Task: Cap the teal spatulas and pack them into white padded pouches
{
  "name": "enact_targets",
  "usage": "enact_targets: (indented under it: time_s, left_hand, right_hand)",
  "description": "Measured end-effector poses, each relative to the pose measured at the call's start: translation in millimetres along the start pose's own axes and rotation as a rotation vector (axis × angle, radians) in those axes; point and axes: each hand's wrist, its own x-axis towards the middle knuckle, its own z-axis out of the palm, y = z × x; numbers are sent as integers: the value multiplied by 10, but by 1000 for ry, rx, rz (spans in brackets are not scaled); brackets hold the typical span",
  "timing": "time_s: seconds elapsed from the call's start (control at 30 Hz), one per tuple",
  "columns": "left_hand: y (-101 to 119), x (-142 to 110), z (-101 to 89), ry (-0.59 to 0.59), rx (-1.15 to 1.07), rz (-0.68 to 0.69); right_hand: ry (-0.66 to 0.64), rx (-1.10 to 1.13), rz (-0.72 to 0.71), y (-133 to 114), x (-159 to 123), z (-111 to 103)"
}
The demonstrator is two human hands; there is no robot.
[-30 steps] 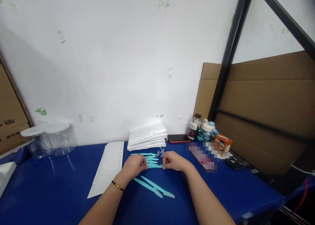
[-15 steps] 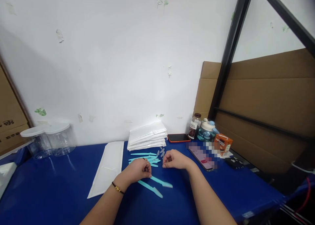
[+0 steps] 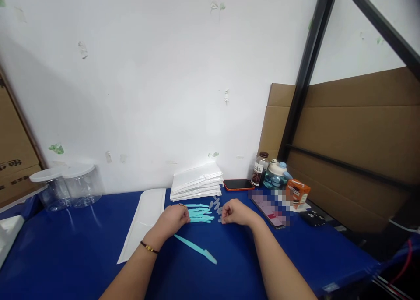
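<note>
Several teal eyebrow razors (image 3: 200,213) lie bunched on the blue table, their blade ends pointing right. My left hand (image 3: 173,221) is closed at the handle end of this bunch, its fingertips pinching a razor there. One separate eyebrow razor (image 3: 196,247) lies at a slant nearer to me, its blade bare. To the right of the bunch is a small group of clear plastic blade caps (image 3: 216,203). My right hand (image 3: 234,212) has its thumb and fingers pressed together beside these caps; whatever is between the fingertips is hidden.
A white padded mailer (image 3: 144,223) lies left of my left hand. Behind the razors stands a stack of white mailers (image 3: 197,181). Two phones, one red-edged phone (image 3: 239,185), a bottle (image 3: 260,168), a jug (image 3: 275,175) and an orange box (image 3: 297,192) sit right. Clear jars (image 3: 83,188) stand left.
My left hand has moved left and away from me, bringing the razor it held from the near side to the bunch. My right hand has shifted slightly right, and more caps show beside it.
</note>
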Motion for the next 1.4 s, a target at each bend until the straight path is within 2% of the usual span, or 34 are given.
enact_targets:
  time_s: [0.1, 0.17, 0.2, 0.27, 0.37, 0.43, 0.53, 0.63, 0.77, 0.9, 1.0, 1.23, 1.4]
  left_hand:
    - [-49, -9, -57, 54, -38, -64]
    - [-2, -36, -90, 70, -99, -35]
    - [37, -56, -105, 34, -141, -1]
    - [122, -104, -123, -119, -214, 83]
    - [196, -154, -103, -319, -235, 133]
    - [199, -154, -57, -352, -234, 100]
    - [171, -116, 27, -325, -257, 56]
    - [130, -78, 75, -290, -268, 49]
    - [48, -60, 51, -259, -232, -2]
    - [-3, -63, -11, -220, -293, -23]
    - [21, -79, -42, -172, -275, 8]
    - [70, -132, -91, -142, -118, 34]
    - [31, -220, -10, -52, -116, 69]
  right_hand:
    - [179, -35, 18, -1, 12, -31]
    - [257, -69, -29, -47, 11, -17]
    - [256, -72, -56, -80, 4, -2]
    - [147, -42, -86, -158, -22, 39]
    - [-129, 14, -84, -279, -72, 120]
    - [-271, 25, -81, -347, -93, 187]
    - [-329, 24, -92, -398, -85, 277]
    - [-300, 3, -109, -353, -56, 285]
    - [-226, -18, -61, -196, -62, 119]
    - [43, -45, 17, -99, -109, -75]
    - [199, -119, -5, -84, -129, -135]
    - [162, -141, -19, -27, -194, -151]
    - [141, -164, -142, -6, -324, -102]
